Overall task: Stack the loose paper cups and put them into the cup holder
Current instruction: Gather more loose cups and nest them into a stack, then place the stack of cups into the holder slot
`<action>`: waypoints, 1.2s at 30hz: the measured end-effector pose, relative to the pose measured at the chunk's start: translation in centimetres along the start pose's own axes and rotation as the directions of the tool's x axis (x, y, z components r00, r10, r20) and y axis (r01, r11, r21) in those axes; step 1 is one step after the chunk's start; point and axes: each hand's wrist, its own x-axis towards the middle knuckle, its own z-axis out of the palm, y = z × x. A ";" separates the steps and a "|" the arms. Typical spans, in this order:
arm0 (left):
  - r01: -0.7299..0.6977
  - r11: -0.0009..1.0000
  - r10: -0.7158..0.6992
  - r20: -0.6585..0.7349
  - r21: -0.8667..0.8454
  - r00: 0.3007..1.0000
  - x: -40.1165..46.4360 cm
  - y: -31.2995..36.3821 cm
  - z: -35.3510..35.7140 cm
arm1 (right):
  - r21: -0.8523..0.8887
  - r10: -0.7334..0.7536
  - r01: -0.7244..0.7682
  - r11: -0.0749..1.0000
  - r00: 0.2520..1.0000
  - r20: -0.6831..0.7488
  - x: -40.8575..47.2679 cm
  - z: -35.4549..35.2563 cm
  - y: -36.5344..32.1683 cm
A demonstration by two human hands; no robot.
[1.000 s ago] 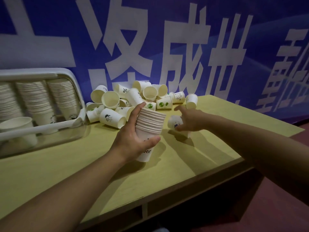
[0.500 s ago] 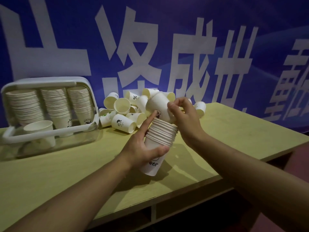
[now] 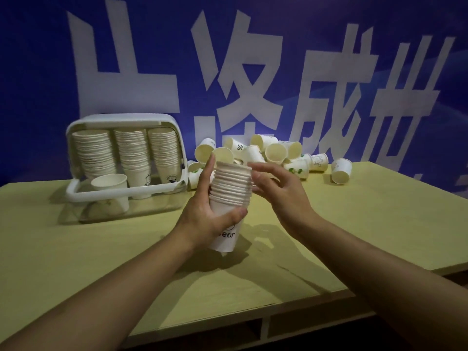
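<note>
1. Over the desk (image 3: 354, 224), in the head view, the left hand (image 3: 202, 211) held its grip around the stack of cups (image 3: 231, 196); the right hand (image 3: 276, 191) hovered beside it, grip wide and empty.
2. The cup holder (image 3: 121, 122) already carried three columns, but a pile of loose cups (image 3: 273, 153) was left, so I judged the task partway done.

A yellow-green table (image 3: 354, 236) carries all items. At far left, a white cup holder (image 3: 121, 193) stands on it, loaded with stacked paper cups. A pile of loose paper cups (image 3: 266, 153) lies at far centre. One separate cup (image 3: 342, 171) stands just right of the pile.
</note>
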 end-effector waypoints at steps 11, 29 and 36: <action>0.144 0.988 -0.115 -0.344 0.059 0.932 -4.1 -3.0 -11.5 | 0.103 0.145 -0.200 0.974 0.908 0.392 4.4 12.4 1.9; 0.181 0.948 0.064 -0.715 0.261 0.696 2.5 -4.5 -20.4 | 0.121 0.324 -0.434 0.893 0.806 0.496 5.7 17.5 8.7; 0.399 0.816 -0.044 -0.642 0.419 0.765 2.4 -8.6 -19.2 | 0.196 0.295 -0.442 0.875 0.809 0.508 5.7 17.6 9.3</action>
